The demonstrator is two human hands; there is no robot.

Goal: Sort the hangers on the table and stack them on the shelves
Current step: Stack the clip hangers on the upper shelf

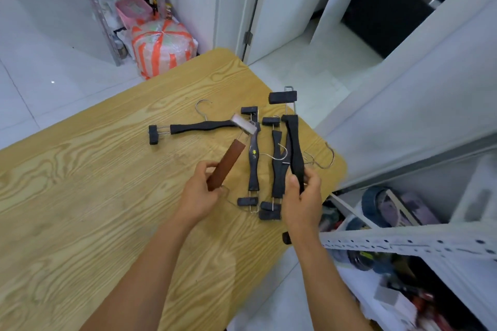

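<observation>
**A:** In the head view, what does each hand have?

**B:** The left hand (200, 189) is curled round the near end of the brown hanger (227, 166). Its pale clip (244, 123) points away over the pile. The right hand (304, 196) grips the bar of a black hanger (294, 148) with the thumb along it, and the bar runs away from the person.

**A:** Why one in each?

**B:** I'd judge it's sorting by kind, brown apart from black. Each hand keeps its own sort so they don't mix.

**A:** And the others?

**B:** They lie loose on the table (94, 196), bunched at its right corner beside the shelf (403, 243). That probably keeps the reach for stacking short. The crosswise hanger (204, 126) lies alone to the left. The marked hanger (253, 164), which has a yellow spot, and a third hanger (276, 169) lie lengthwise side by side, with wire hooks crossing between them.

**A:** Count?

**B:** Brown, one. Black, four for certain: three lying and one held. A fifth may sit under the held one, but the overlap hides it. I see no hanger among the clutter on the shelf, so by my reckoning the stacking is not yet begun.
</observation>
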